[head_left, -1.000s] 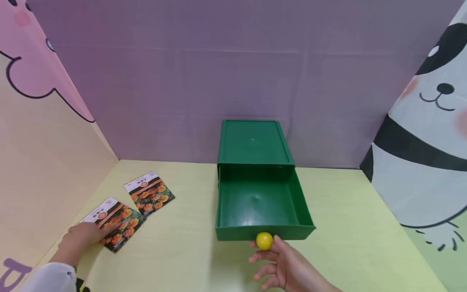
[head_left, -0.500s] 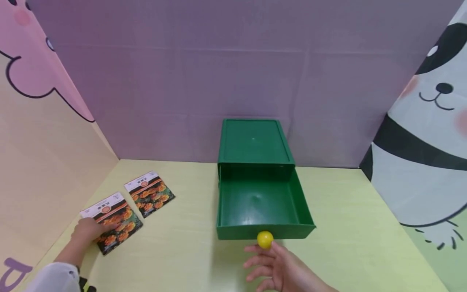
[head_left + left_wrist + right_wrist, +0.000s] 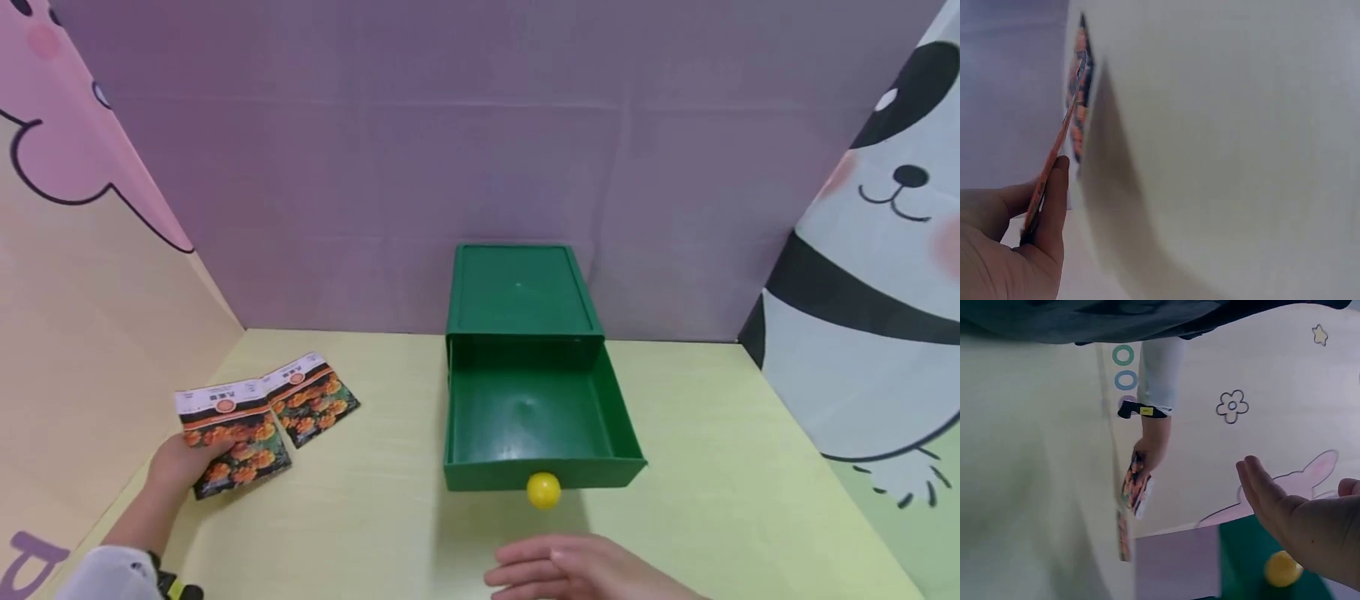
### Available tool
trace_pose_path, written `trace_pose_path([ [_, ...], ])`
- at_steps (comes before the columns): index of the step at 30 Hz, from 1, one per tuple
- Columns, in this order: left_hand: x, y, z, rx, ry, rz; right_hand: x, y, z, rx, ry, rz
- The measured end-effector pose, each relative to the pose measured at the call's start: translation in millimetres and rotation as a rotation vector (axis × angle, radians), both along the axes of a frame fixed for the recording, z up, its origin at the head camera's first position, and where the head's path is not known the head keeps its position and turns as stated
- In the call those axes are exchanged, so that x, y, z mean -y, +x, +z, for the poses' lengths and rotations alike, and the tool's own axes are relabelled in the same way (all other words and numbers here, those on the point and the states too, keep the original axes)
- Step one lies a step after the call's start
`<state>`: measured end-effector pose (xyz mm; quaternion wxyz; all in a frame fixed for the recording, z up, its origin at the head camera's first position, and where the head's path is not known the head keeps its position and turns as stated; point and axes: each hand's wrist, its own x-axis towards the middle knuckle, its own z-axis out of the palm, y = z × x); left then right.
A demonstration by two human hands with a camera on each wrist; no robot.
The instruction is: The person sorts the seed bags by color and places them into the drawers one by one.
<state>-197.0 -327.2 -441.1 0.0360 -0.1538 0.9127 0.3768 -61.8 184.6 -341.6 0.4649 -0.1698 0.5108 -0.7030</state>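
Observation:
My left hand (image 3: pixel 176 467) pinches a flat flower-seed packet (image 3: pixel 251 454), printed with orange blooms, between thumb and fingers. In the left wrist view the held packet (image 3: pixel 1054 153) appears edge-on, lifted off the table. A second, matching packet (image 3: pixel 315 404) lies on the table just beyond it, its left corner overlapped in the head view. The green drawer (image 3: pixel 600 473) stands pulled out of its box, with a round yellow knob (image 3: pixel 543 491) on its front. Nearer the viewer, my right hand (image 3: pixel 581 571) is apart from the knob, fingers extended and holding nothing.
The green box casing (image 3: pixel 521 287) stands at the back against the purple backdrop (image 3: pixel 337 167). A wall with a pink cartoon figure (image 3: pixel 75 158) bounds the left side, and a panda-print wall (image 3: pixel 862 375) the right. The tabletop (image 3: pixel 360 517) is pale yellow.
My left hand has raised and turned the near packet, tilting it up off the table. My right hand has let go of the yellow knob and drawn back toward the viewer.

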Motion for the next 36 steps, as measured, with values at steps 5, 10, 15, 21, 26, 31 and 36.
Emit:
trace_pose_path([
  [5, -6, -1.9, 25.0, -0.053, 0.097, 0.006, -11, -0.8, 27.7, -0.076, -0.124, 0.000],
  [10, -35, -6.3, 65.7, -0.158, 0.235, -0.011, -24, -20.6, 47.7, -0.218, -0.265, -0.100],
  [15, -81, -12.1, 117.0, -0.238, 0.383, -0.079, -30, -52.9, 71.9, -0.329, -0.212, -0.249],
  [21, -140, -11.0, 165.2, -0.251, 0.503, -0.224, -22, -89.8, 98.6, -0.352, 0.117, -0.433],
  [26, -189, -9.1, 184.9, -0.240, 0.537, -0.331, -12, -114.8, 100.7, -0.310, 0.213, -0.470],
  [31, -233, -8.3, 187.5, -0.217, 0.557, -0.389, 3, -125.1, 98.4, -0.286, 0.219, -0.469],
  [36, -265, -1.3, 182.9, -0.235, 0.458, -0.403, 13, -124.2, 99.6, -0.292, 0.260, -0.517],
])
